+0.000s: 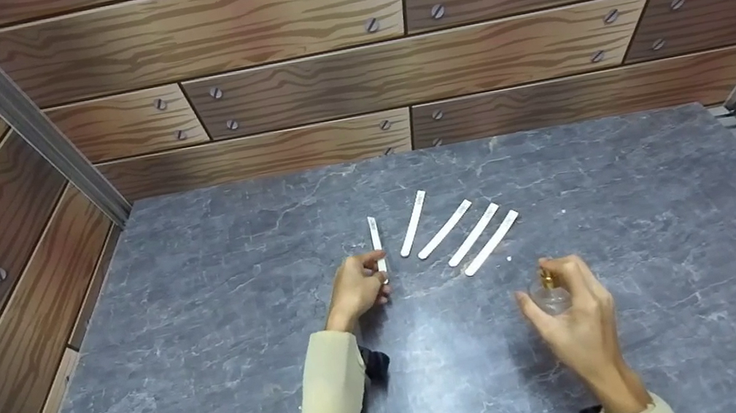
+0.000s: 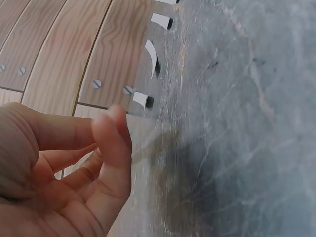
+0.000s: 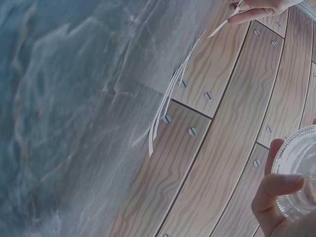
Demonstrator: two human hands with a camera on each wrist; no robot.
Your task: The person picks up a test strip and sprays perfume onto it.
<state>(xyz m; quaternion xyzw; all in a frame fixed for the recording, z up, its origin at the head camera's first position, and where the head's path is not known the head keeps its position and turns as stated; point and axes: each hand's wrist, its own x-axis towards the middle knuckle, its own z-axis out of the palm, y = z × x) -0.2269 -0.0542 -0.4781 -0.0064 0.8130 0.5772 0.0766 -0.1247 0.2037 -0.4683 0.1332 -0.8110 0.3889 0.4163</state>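
My left hand point(image 1: 356, 287) pinches a slim white paper test strip point(image 1: 374, 233) between thumb and fingers, at the left end of a loose row of strips. In the right wrist view that strip point(image 3: 217, 29) slants down from the fingers. A small clear glass perfume bottle point(image 1: 551, 298) with a gold spray top point(image 1: 547, 278) is in my right hand point(image 1: 584, 320), index finger up by the spray top. The bottle's ribbed glass base point(image 3: 296, 170) shows in the right wrist view, with the thumb against it. Toward the camera, the left hand's own strip is hidden in the left wrist view.
Several more white strips point(image 1: 483, 232) lie fanned on the grey marbled tabletop point(image 1: 209, 320), between the hands and farther back. Wood-patterned panels point(image 1: 297, 85) wall the back and sides, with metal posts point(image 1: 41, 125) at the corners. Tiny white specks dot the table near the strips.
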